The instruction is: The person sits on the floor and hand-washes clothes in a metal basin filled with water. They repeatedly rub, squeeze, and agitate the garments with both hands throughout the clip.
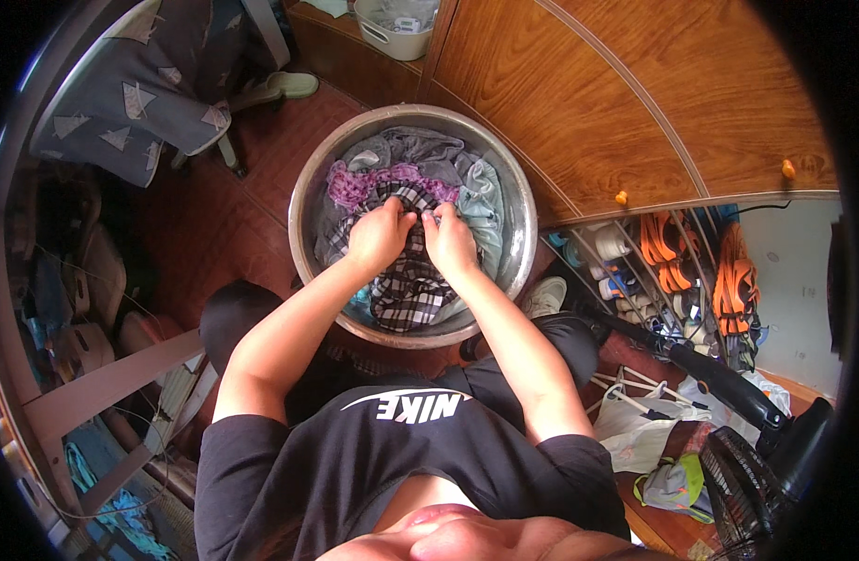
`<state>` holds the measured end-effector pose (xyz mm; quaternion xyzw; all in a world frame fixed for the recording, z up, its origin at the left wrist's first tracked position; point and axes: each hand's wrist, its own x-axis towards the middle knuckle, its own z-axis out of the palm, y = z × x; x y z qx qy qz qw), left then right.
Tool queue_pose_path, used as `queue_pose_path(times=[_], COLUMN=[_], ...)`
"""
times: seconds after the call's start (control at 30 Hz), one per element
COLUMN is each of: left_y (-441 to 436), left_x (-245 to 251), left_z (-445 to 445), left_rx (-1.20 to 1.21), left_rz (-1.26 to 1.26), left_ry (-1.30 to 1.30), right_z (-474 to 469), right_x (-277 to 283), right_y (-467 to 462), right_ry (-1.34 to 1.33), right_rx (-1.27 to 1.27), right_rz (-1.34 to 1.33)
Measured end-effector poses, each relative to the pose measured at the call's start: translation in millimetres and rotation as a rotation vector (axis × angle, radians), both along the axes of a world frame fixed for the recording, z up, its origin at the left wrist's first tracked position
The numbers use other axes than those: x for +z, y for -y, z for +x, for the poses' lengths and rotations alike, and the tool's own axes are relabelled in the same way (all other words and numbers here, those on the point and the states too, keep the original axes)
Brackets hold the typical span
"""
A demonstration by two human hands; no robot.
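Note:
A round metal basin [520, 231] stands on the floor in front of me with wet-looking clothes in it. Both hands pinch a black-and-white checked cloth garment [409, 298] near the basin's middle, my left hand [381, 235] on the left side of the picture and my right hand [449, 240] close beside it, a small gap between them. Behind the hands lies a purple patterned cloth [352, 186], with dark grey cloth [422, 146] farther back. Pale blue-green cloth [482, 203] is along the basin's right side. The fingertips are partly hidden in the folds.
Wooden cabinet doors [576, 105] rise beyond the basin at the right, near a shoe rack [633, 259]. A cloth-covered chair [135, 98] is at upper left, a metal frame [113, 386] at left. A black fan [738, 484] and plastic bags [629, 428] lie at lower right.

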<state>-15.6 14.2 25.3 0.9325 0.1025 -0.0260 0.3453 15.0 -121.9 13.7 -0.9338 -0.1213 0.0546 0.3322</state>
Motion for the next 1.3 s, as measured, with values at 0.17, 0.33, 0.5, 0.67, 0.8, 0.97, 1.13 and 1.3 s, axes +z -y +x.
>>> queue_pose_path(times=[0.17,0.33,0.5,0.67,0.8,0.97,1.13,1.3], left_y=[6.0,0.4,17.5,32.7,38.8,36.8,0.1,-20.7], left_x=[-39.9,-48.7,6.2,39.4,33.9,29.0,28.2,34.9], left_z=[-22.4,-15.3,-12.2,-4.4,-1.1,-2.4,12.0,13.4], left_rx=[-0.181,-0.351,-0.046,-0.053,0.145,-0.082,-0.083,-0.294], left_rz=[0.403,0.555,0.138,-0.152,-0.027,-0.138,-0.649,-0.966], left_ry=[0.198,0.02,0.313,0.301,0.219,0.237,0.164,-0.169], right_z=[-8.9,-7.5,3.0,-16.2,-28.6,-21.2,-9.2,10.5], right_x=[-19.2,-26.1,-12.5,3.6,11.3,10.9,18.4,31.0], right_y=[-3.7,-12.1,-6.1,-20.8,-18.2,-3.6,13.3,22.6], right_ry=[0.142,-0.015,-0.125,-1.023,-0.826,-1.051,-0.547,-0.063], right_rx=[0.249,0.244,-0.179,-0.368,-0.448,-0.562,-0.067,0.381], right_rz=[-0.503,-0.478,0.471,1.65,1.144,1.414,0.665,0.6])
